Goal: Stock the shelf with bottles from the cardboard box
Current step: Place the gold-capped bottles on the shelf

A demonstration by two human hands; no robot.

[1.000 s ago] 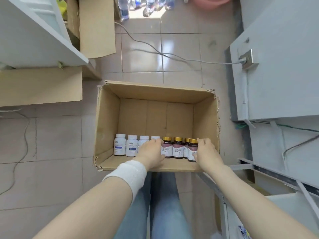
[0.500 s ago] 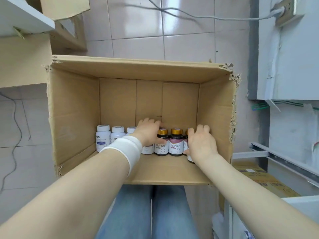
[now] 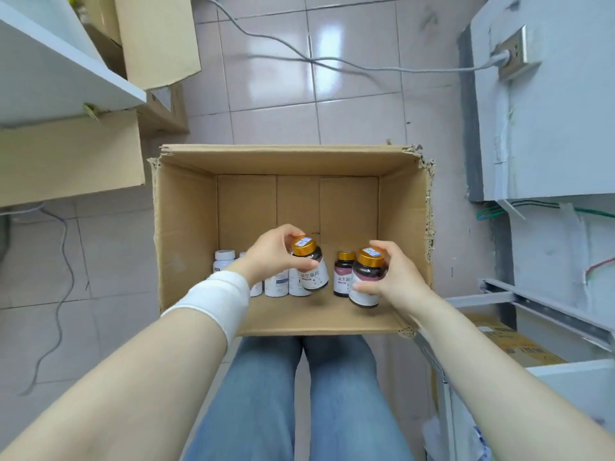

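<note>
An open cardboard box (image 3: 186, 227) sits on the floor in front of my knees. My left hand (image 3: 269, 254) grips a dark gold-capped bottle (image 3: 311, 267), raised and tilted above the box floor. A second dark gold-capped bottle (image 3: 367, 277) is held in my right hand (image 3: 391, 277), also lifted. One more dark bottle (image 3: 342, 276) stands between them in the box. Several white bottles (image 3: 223, 259) stand in a row at the left, partly hidden by my left wrist. A white shelf (image 3: 50, 71) is at the upper left.
Other cardboard boxes (image 3: 159, 38) stand under and beside the white shelf. A grey cable (image 3: 299, 58) runs across the tiled floor to a socket (image 3: 514, 51) on a grey cabinet at the right. A metal rack rail (image 3: 545, 311) and a yellow box (image 3: 509, 344) lie at the lower right.
Both hands closed on dark gold-capped bottles in the row and lifted them off the box floor. The camera view pulled back from the box.
</note>
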